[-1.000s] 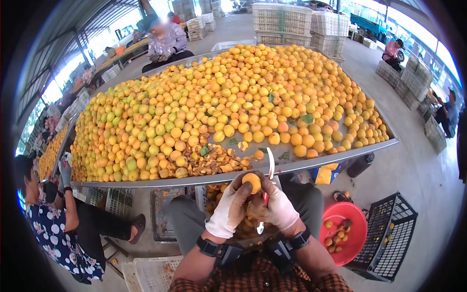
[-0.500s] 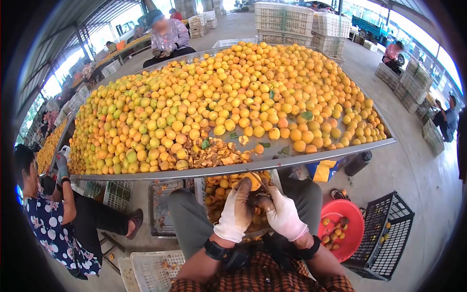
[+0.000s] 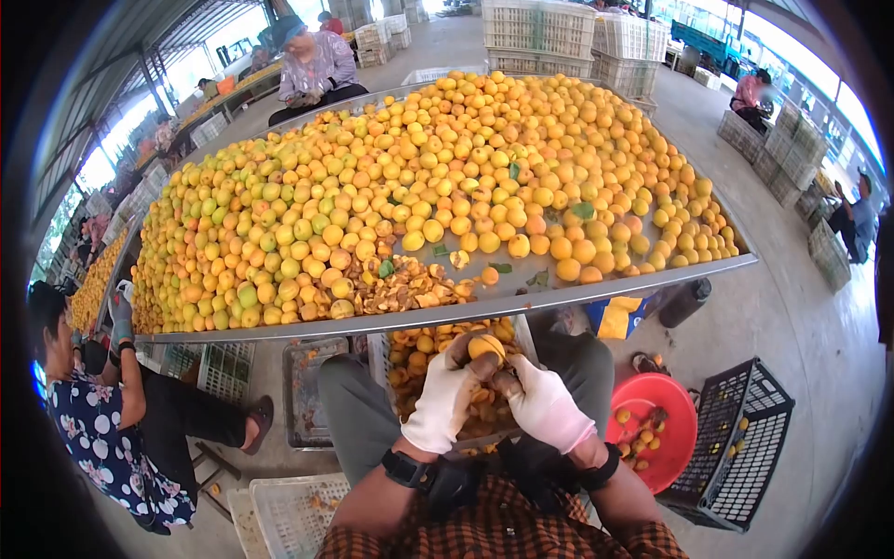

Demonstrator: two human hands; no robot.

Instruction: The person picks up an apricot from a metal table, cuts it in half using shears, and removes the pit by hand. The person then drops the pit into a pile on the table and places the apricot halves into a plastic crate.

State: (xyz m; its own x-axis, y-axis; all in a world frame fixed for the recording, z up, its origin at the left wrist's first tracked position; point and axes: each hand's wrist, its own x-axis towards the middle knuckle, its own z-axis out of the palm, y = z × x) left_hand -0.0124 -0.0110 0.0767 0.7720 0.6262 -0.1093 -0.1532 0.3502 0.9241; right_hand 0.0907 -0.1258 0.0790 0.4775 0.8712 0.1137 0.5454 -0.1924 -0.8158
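Note:
My left hand, in a white glove with stained fingertips, grips a yellow-orange apricot between thumb and fingers. Close on its right is my gloved right hand, thumb and fingers closed; what they hold is too hidden to make out. Both hands are above a white crate of apricot pieces between my knees. Beyond them, a metal-rimmed table carries a big heap of apricots. Cut apricot scraps lie near its front edge.
A red basin with some fruit stands right, beside a black crate. At left a co-worker in a dotted top sits at the table. Another person works behind it. White crates are stacked at the back.
The thin blade-like strip seen across the apricot is no longer visible. My left hand has turned the fruit, and my right hand has dropped slightly away from it.

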